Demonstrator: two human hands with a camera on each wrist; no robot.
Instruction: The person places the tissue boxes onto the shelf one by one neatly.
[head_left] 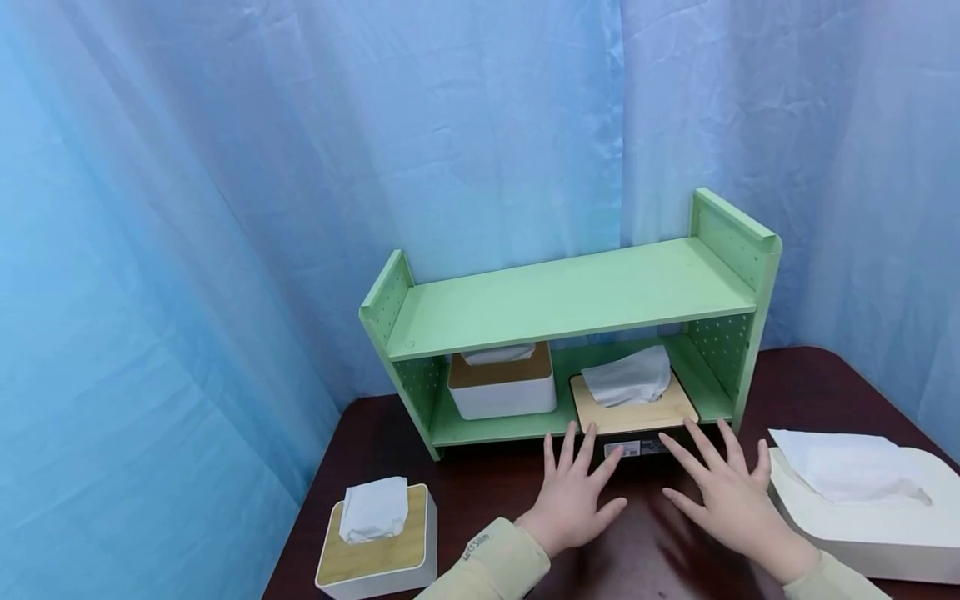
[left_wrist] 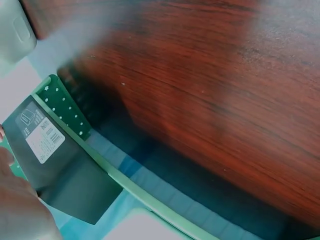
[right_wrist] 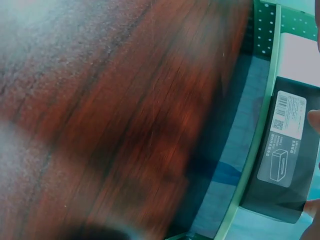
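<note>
Person's bare hands over a dark wood table [head_left: 641,554], pale sleeves [head_left: 491,562] at the bottom. L hand [head_left: 570,500] and R hand [head_left: 723,504] both spread, fingers straight, palms down, gripping nothing. Nearby on the table: a wood-topped tissue box [head_left: 375,550] beside the L edge, and a big white tissue box [head_left: 862,533] toward the R edge, just beyond the R hand.

Straight ahead of the hands – the black tissue box [head_left: 637,412] w/ pale wood lid and a tissue sticking up, on the lower level of a green shelf [head_left: 570,308], right of center, at the front lip. L fingertips are by its front L corner, R fingertips by its front R corner, so both hands are abt equally near. Its labeled front runs along the lip; depth is foreshortened, so long axis is hard to judge. Farther in, same level, L end: a brown-lidded box [head_left: 502,396]. Blue curtains [head_left: 487,125] behind.

Can't tell if any fingertip touches the black box, or if its front overhangs the lip. Brown lid partly hidden under the upper board; big white box cut off at R. Wrist views crop the hands.
</note>
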